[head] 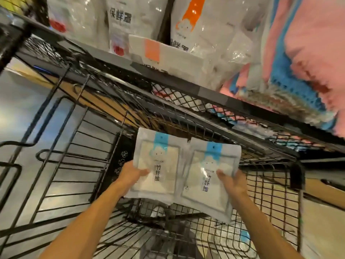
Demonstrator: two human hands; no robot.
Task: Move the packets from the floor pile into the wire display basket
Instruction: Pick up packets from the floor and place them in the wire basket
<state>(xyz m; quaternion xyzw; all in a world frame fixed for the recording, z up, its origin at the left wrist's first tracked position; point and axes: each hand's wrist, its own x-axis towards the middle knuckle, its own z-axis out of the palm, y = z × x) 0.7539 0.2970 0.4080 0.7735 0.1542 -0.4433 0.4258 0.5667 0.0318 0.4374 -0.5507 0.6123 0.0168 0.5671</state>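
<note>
Packets in clear plastic, two of them side by side, are held up in front of the person at the lower middle of the view. The left hand grips the left packet at its left edge, thumb curled over the front; the right hand grips the right packet at its right edge in the same way. Each packet is pale grey-white with a blue band at the top and blue and dark printed characters running down the middle, and their inner edges touch or slightly overlap. Both are in the air above the black wire display basket, whose mesh wall and floor show beneath and to the right of them. A higher black wire shelf runs diagonally across the view above the packets, loaded with white bags with orange markings, a white box with an orange square, and pink and blue cloths on the right. To the left stands a black wire rack of horizontal bars over a glossy grey floor.
</note>
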